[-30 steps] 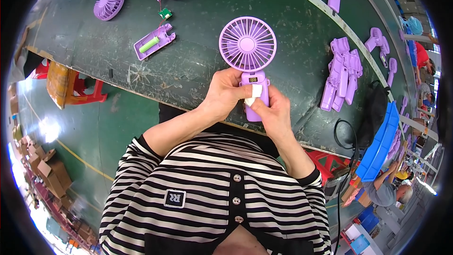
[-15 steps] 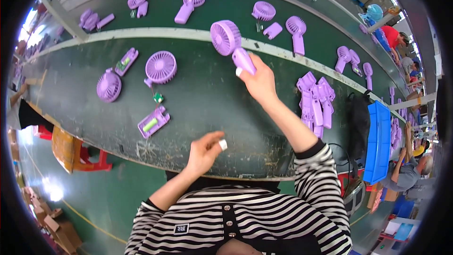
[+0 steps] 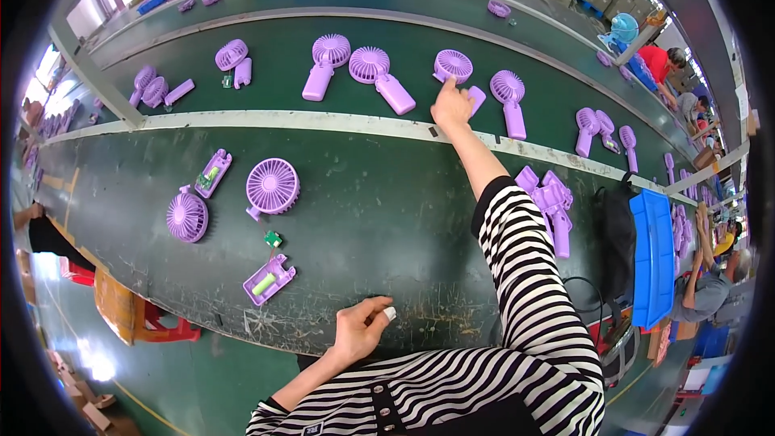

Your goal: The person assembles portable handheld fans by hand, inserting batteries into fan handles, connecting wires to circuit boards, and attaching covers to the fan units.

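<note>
My right hand [image 3: 454, 106] reaches over the pale rail, its fingers closed at the lower edge of a purple fan head [image 3: 454, 65]; its fingertips are partly hidden. A purple handle cover [image 3: 476, 100] lies just beside that hand. To its left on the belt rests a handheld purple fan [image 3: 381, 79]. My left hand [image 3: 361, 329] hovers at the table's near edge, empty, fingers loosely bent and apart, with a white cover on one fingertip. Beyond it lie an opened handle shell [image 3: 269, 280] with a green cell, a small circuit board [image 3: 274, 239] and another fan head [image 3: 273, 186].
A second opened handle [image 3: 213, 173] and a fan head [image 3: 186, 216] lie on the left. Purple shells [image 3: 552, 203] are heaped at right, near a black bag [image 3: 615, 230] and a blue bin [image 3: 651, 258]. Several fans line the belt. Co-workers sit far right.
My right hand has let go of the handheld fan, now lying on the belt, and moved forward and right to the fan head there. My left hand stays near the table edge.
</note>
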### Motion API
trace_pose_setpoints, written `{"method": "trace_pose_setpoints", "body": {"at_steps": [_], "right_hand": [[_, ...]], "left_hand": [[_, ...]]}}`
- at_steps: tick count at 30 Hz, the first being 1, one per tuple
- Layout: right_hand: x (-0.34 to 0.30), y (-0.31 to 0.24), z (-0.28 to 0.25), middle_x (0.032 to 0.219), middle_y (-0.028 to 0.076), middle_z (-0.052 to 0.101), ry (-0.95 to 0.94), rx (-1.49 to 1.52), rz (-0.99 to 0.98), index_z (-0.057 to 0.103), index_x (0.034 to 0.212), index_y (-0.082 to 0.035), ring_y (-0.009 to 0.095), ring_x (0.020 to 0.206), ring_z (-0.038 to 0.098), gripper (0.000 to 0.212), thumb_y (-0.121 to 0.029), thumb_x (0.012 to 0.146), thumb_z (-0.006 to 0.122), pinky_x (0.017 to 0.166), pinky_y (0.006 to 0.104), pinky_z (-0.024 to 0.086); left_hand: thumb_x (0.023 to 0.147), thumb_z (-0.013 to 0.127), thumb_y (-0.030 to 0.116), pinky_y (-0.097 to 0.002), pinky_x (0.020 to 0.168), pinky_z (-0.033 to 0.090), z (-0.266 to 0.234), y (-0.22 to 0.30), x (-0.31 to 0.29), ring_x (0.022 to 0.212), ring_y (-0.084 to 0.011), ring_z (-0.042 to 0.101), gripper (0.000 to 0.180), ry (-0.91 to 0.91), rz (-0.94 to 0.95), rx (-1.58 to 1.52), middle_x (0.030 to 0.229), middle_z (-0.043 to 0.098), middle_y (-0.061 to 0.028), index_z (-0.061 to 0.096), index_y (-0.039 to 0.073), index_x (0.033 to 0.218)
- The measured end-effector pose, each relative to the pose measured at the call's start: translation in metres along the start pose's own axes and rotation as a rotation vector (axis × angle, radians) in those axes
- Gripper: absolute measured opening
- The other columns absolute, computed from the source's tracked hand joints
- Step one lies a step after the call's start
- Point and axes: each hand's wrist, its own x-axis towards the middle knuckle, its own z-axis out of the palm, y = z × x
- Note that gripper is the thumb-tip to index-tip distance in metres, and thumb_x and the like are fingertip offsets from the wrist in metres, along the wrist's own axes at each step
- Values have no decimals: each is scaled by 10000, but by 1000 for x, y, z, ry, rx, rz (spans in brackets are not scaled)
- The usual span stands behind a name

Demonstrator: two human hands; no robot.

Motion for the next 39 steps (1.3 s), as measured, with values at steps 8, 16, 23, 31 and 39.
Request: {"method": "trace_pose_setpoints", "body": {"at_steps": [8,16,23,31,39], "right_hand": [[-5,36,-46,806,184,635,250,321,-3,559,1087,-68,336,705,623,331,-163,771,531,646,438,489],[-103,26,-152,771,130,572,-470,1644,587,526,989,57,240,662,623,203,-44,825,461,561,356,539],[-243,24,-153,861,166,580,-626,2020,832,428,1105,29,303,752,620,280,-10,828,443,622,404,541],[-279,45,-177,871,125,620,-586,1588,751,531,1072,10,176,723,613,247,-61,845,468,625,313,520],[-264,75,-169,1090,217,487,-2,548,80,483,1118,36,375,987,486,457,-198,743,599,839,423,407]], "left_hand": [[752,613,19,-225,511,437,5,-4,-1,516,-84,522,155,49,37,14,610,581,-68,628,-3,905],[786,610,56,-236,588,463,-1,4,5,621,-81,537,309,-63,-311,-181,723,617,-32,573,13,1089],[635,690,67,-337,934,390,13,41,26,1130,-291,450,670,66,308,385,1227,448,-164,411,12,1242],[606,703,167,-493,953,332,54,17,36,1149,-332,411,528,-98,613,687,1161,473,-146,519,20,1079],[686,679,223,-365,638,490,27,57,-16,752,-301,590,450,-194,342,601,957,566,-152,551,-20,1042]]}}
